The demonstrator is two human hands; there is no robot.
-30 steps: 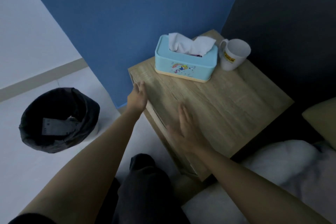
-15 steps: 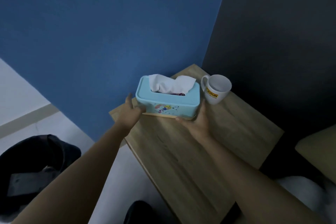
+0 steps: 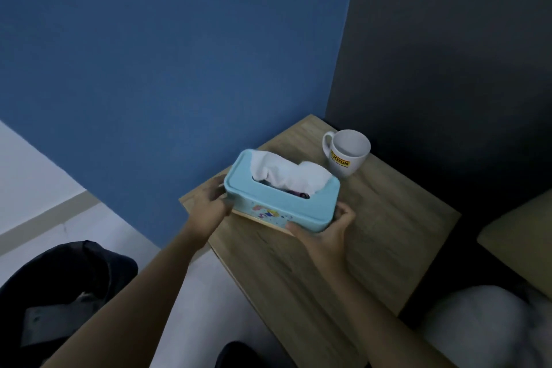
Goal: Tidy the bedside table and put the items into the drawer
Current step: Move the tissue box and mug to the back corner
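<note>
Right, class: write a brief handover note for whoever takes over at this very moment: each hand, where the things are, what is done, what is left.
Left hand grips the tissue box at its left end; right hand grips its right front corner.
The box is over the bedside table; the mug stands upright behind its right end.
Done: box in hand. The drawer is out of view.
To do: put box and mug into the drawer.

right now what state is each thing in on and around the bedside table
tissue box: lid on, white tissue poking out, held at both ends
left grip: holds the box's left end
right grip: holds the box's right end, thumb at the front
mug: upright, looks empty, handle to the left
bin: open, dark liner inside
</note>
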